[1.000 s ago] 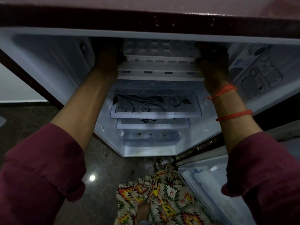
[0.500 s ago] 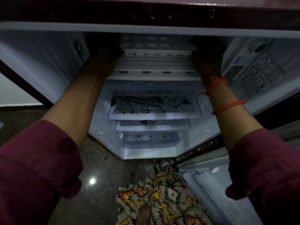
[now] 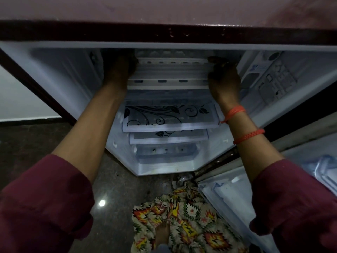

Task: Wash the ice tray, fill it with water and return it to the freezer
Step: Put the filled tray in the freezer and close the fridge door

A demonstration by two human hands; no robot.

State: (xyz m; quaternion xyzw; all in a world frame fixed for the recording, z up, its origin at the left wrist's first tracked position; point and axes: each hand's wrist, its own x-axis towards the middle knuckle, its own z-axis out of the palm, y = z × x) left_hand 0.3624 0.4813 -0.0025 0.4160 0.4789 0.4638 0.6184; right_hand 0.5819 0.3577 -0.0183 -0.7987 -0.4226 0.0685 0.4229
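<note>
Since the earlier frame the ice tray [image 3: 164, 52] has slid deeper into the freezer [image 3: 171, 73]. Where several rows of its cells showed a second ago, only a thin strip of them now peeks out under the cabinet's top edge, and both hands have followed it inward. It is a pale, whitish plastic tray with small moulded cells in rows and a slotted front rim, dim in the poor light. Its long axis runs left to right across the freezer opening, with one long edge facing the person, and it sits level. The left hand [image 3: 118, 70] covers the tray's left end, but its fingers are lost in shadow, so I cannot tell whether they grip. The right hand [image 3: 225, 79] is at the right end, its fingers [image 3: 217, 60] curled over the rim there. Two orange threads [image 3: 235, 112] circle the right wrist. Below the freezer sit shelves [image 3: 169, 115] printed with black leaf scrolls.
</note>
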